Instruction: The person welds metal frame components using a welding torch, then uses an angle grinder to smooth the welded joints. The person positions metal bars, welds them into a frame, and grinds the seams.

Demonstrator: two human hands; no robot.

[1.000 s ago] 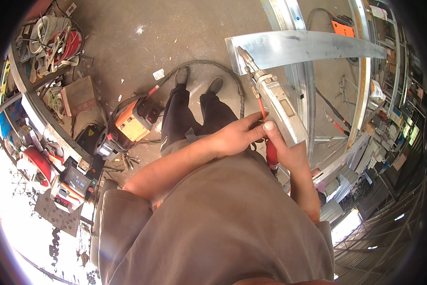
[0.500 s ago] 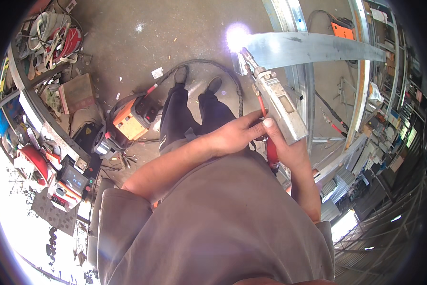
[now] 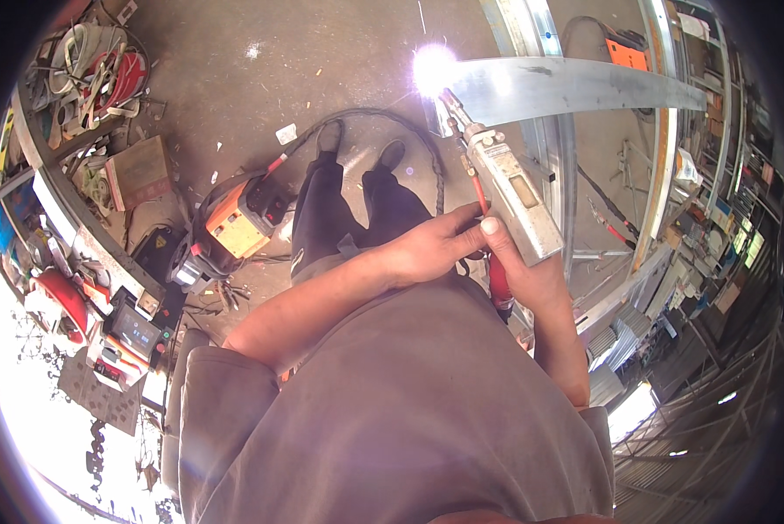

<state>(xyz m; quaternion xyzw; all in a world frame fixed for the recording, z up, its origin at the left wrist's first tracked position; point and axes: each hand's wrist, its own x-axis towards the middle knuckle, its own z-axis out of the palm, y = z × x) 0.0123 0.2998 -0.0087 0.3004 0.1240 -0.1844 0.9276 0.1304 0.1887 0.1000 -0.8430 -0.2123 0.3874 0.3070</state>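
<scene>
Torch [image 3: 523,203] and tiny screen characters [image 3: 135,336]

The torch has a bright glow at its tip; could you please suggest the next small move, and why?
Perhaps draw the torch slowly along the left end of the metal strip: the bright glow covers one corner there, and the left hand and right hand are both at the torch.
</scene>
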